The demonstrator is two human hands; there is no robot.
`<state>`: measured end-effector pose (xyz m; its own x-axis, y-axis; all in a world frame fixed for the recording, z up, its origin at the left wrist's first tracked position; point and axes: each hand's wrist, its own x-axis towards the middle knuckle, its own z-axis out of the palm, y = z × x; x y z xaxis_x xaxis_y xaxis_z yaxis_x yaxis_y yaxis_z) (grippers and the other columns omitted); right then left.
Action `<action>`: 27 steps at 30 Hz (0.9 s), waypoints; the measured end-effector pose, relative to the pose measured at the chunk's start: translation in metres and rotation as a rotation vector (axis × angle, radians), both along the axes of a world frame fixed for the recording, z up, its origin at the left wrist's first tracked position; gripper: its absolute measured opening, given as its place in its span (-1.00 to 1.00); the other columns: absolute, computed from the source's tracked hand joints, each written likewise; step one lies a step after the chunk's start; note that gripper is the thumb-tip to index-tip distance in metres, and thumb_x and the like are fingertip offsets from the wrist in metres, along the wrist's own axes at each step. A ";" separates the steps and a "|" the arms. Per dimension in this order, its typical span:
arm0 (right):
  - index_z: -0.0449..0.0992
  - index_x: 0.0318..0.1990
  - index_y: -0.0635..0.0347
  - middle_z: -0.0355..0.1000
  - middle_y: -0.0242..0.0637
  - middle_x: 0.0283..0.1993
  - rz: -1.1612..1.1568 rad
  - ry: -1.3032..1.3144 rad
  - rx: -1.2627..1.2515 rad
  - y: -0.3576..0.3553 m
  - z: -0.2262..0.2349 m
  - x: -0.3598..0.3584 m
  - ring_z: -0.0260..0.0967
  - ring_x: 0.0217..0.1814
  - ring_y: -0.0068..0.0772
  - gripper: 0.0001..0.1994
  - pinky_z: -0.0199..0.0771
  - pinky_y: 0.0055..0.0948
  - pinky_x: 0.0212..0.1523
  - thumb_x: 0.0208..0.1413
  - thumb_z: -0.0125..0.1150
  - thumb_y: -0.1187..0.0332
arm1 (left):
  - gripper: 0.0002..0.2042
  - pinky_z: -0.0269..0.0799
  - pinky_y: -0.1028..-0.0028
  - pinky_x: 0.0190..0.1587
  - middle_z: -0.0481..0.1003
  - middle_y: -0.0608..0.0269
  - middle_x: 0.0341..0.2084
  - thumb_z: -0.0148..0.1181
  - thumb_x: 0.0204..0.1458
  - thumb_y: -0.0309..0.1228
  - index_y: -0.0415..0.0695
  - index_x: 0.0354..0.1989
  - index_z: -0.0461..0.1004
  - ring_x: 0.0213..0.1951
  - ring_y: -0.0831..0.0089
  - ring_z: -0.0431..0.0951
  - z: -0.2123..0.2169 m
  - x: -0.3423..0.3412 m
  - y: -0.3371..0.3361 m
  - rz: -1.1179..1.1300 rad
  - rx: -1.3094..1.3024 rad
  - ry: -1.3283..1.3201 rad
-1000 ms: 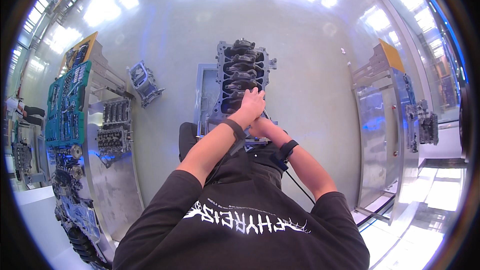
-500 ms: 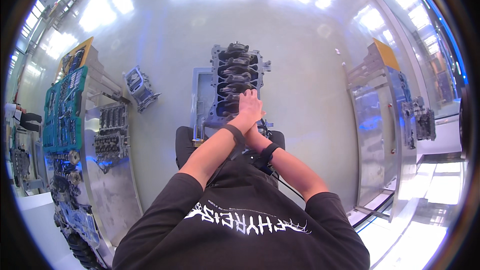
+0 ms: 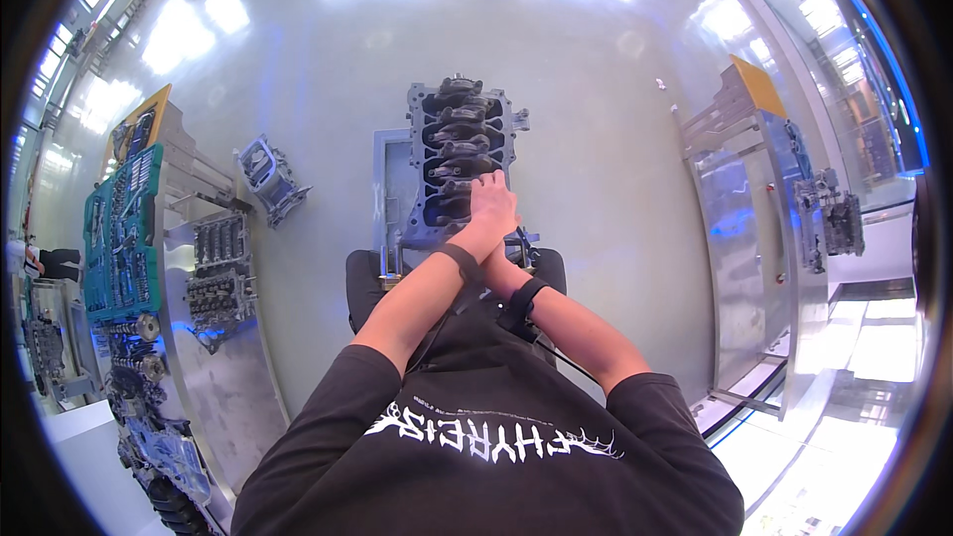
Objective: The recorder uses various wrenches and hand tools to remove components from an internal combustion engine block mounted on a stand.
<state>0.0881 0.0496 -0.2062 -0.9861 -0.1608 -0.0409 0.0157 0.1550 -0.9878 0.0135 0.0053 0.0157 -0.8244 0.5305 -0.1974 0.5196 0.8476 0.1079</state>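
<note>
An engine block (image 3: 420, 134) stands upside down in front of me, its open side up, with a dark crankshaft (image 3: 463, 131) lying along its middle. My left hand (image 3: 493, 202) is over the near right part of the block, beside the crankshaft. Its fingers are curled and closed; whatever they grip is hidden beneath them. Below and behind the left wrist lies my right hand (image 3: 499, 260), crossing under it near the block's near right corner. The right fingers are mostly covered, so their hold cannot be made out.
The block sits on a grey frame (image 3: 389, 189). On the floor to the left lies a metal casting (image 3: 266, 179). A left bench carries a green tool case (image 3: 124, 238), cylinder heads (image 3: 220, 273) and other engine parts. Along the right stands a metal bench (image 3: 740, 268) with an engine part (image 3: 836, 218).
The whole view has shifted slightly, with the block now a little farther left and higher. Both hands stay crossed at the same near right part of the block.
</note>
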 end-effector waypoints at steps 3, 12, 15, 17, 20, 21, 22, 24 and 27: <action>0.19 0.24 -0.11 0.18 -0.40 0.27 -0.012 -0.005 0.165 0.000 0.014 0.000 0.08 0.32 -0.44 -0.55 0.06 -0.42 0.26 0.21 -0.13 0.10 | -0.52 0.23 0.28 0.01 0.30 0.13 -0.05 0.24 -0.13 0.02 -0.05 -0.11 0.56 0.04 0.16 0.29 0.001 -0.002 0.004 -0.020 -0.054 0.006; 0.42 -0.02 0.11 0.38 -0.12 0.01 0.561 0.452 0.896 0.023 0.161 -0.016 0.24 0.14 -0.26 -0.63 0.15 -0.37 0.18 0.04 0.08 0.17 | -0.57 0.25 0.29 0.00 0.33 0.09 -0.06 0.20 -0.10 0.00 -0.05 -0.16 0.57 0.01 0.20 0.34 0.000 -0.009 0.003 -0.040 -0.048 -0.051; 0.49 -0.13 0.19 0.49 -0.16 -0.22 0.702 -0.307 0.875 0.040 0.210 -0.032 0.41 -0.10 -0.18 -0.71 0.36 -0.28 -0.06 0.03 0.07 0.25 | -0.59 0.28 0.31 0.00 0.37 0.07 -0.07 0.17 -0.08 -0.04 -0.06 -0.16 0.57 -0.01 0.22 0.40 0.007 -0.017 0.004 -0.013 -0.002 -0.105; 0.51 -0.21 0.25 0.50 -0.17 -0.38 0.668 -0.139 0.831 0.051 0.230 -0.030 0.46 -0.31 -0.12 -0.74 0.43 -0.22 -0.26 0.01 0.08 0.28 | -0.59 0.30 0.28 -0.01 0.41 0.05 -0.12 0.15 -0.08 -0.05 -0.11 -0.21 0.58 -0.03 0.19 0.43 0.000 -0.028 0.003 -0.013 0.044 -0.120; 0.52 -0.21 0.23 0.51 -0.15 -0.32 0.468 -0.088 0.790 0.067 0.222 -0.029 0.42 -0.22 -0.12 -0.75 0.41 -0.24 -0.14 -0.01 0.09 0.30 | -0.61 0.35 0.26 -0.05 0.47 0.02 -0.18 0.12 -0.08 -0.08 -0.17 -0.27 0.59 -0.07 0.17 0.47 0.004 -0.036 0.002 0.001 0.095 -0.151; 0.52 -0.21 0.21 0.50 -0.15 -0.27 0.372 -0.009 0.842 0.069 0.224 -0.026 0.39 -0.16 -0.09 -0.76 0.38 -0.24 -0.09 -0.03 0.09 0.33 | -0.62 0.38 0.25 -0.07 0.49 0.01 -0.20 0.10 -0.08 -0.11 -0.17 -0.29 0.60 -0.09 0.17 0.49 0.005 -0.038 -0.001 0.011 0.105 -0.167; 0.52 -0.22 0.19 0.49 -0.16 -0.22 0.280 0.074 0.888 0.069 0.223 -0.022 0.36 -0.10 -0.07 -0.76 0.35 -0.23 -0.03 -0.06 0.08 0.36 | -0.64 0.39 0.25 -0.06 0.50 0.01 -0.19 0.09 -0.08 -0.16 -0.18 -0.27 0.59 -0.08 0.19 0.50 -0.001 -0.040 -0.005 -0.013 0.107 -0.137; 0.52 -0.21 0.16 0.42 -0.17 -0.10 -0.041 0.253 0.996 0.071 0.209 -0.009 0.29 0.01 -0.03 -0.73 0.30 -0.20 0.04 -0.15 0.09 0.40 | -0.65 0.38 0.25 -0.05 0.50 0.02 -0.18 0.10 -0.09 -0.17 -0.17 -0.26 0.58 -0.08 0.18 0.49 -0.006 -0.040 -0.008 -0.046 0.083 -0.092; 0.49 -0.17 0.16 0.33 -0.10 0.03 -0.089 0.199 0.944 0.081 0.151 0.014 0.28 0.04 0.01 -0.63 0.33 -0.06 0.00 -0.26 0.14 0.39 | -0.68 0.31 0.22 0.00 0.45 0.10 -0.09 0.06 -0.05 -0.23 -0.07 -0.18 0.56 0.01 0.24 0.43 0.005 -0.030 0.003 -0.129 0.010 -0.051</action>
<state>0.1017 0.1303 -0.0554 -0.9960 -0.0714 0.0545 -0.0882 0.8922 -0.4430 -0.0168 0.0079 0.0209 -0.7379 0.6339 -0.2317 0.6181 0.7726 0.1451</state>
